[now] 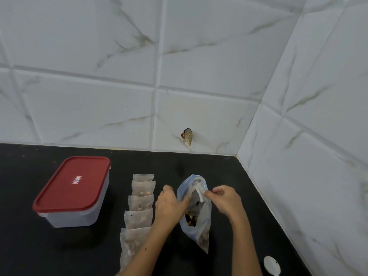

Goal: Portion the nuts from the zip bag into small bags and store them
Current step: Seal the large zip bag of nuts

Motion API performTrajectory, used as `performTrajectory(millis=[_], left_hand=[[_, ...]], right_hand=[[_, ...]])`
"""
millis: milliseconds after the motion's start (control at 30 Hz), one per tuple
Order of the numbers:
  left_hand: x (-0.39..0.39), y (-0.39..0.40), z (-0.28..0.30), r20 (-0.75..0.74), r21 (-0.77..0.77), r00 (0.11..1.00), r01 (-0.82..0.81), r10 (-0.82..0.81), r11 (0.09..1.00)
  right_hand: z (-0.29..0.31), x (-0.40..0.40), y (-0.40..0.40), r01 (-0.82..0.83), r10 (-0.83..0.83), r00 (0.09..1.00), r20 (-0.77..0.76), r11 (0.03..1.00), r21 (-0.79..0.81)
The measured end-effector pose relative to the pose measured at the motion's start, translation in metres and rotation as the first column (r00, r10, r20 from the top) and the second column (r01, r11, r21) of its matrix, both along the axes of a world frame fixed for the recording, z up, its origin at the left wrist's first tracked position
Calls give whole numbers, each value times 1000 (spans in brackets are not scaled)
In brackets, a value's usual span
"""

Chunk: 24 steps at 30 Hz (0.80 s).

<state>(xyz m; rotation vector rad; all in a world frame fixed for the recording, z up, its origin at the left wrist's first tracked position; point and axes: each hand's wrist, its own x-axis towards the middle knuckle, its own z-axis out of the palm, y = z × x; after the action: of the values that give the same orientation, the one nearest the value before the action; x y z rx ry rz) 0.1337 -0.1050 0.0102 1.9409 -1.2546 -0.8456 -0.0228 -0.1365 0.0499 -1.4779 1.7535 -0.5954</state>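
Zip bag (196,212) of nuts (190,218): upright on black counter (39,251), centre-right, mouth held apart, left hand (169,206) pinching its left rim, right hand (225,200) pinching its right. Small bags (139,208): overlapping column just left. Red-lidded container (71,191): far left. White spoon (271,264): near right.

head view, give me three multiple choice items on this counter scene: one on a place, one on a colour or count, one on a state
1. Where is the container relative to the small bags?
A. left
B. right
C. on top

2. What colour is its lid?
A. blue
B. red
C. green

3. How is the zip bag?
A. sealed flat
B. held open by both hands
C. inside the container

Answers: 1 A, it stands left of the row. 2 B, the lid is red. 3 B, the left hand and right hand grip its mouth.
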Motion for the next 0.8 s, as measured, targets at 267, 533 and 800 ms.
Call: performTrajectory(millis=[267, 533, 800], left_hand=[[-19, 23, 4, -28, -175, 997, -73, 69, 982], [-15, 31, -7, -453, 89, 858, -227, 242, 970], [-21, 49, -12, -748, 338, 595, -39, 294, 940]], right_hand=[[-3, 21, 24, 87, -160, 945, -284, 964, -252], [-18, 7, 47, 224, -190, 938, 289, 970, -90], [-19, 1, 71, 79, -240, 862, 447, 934, 349]])
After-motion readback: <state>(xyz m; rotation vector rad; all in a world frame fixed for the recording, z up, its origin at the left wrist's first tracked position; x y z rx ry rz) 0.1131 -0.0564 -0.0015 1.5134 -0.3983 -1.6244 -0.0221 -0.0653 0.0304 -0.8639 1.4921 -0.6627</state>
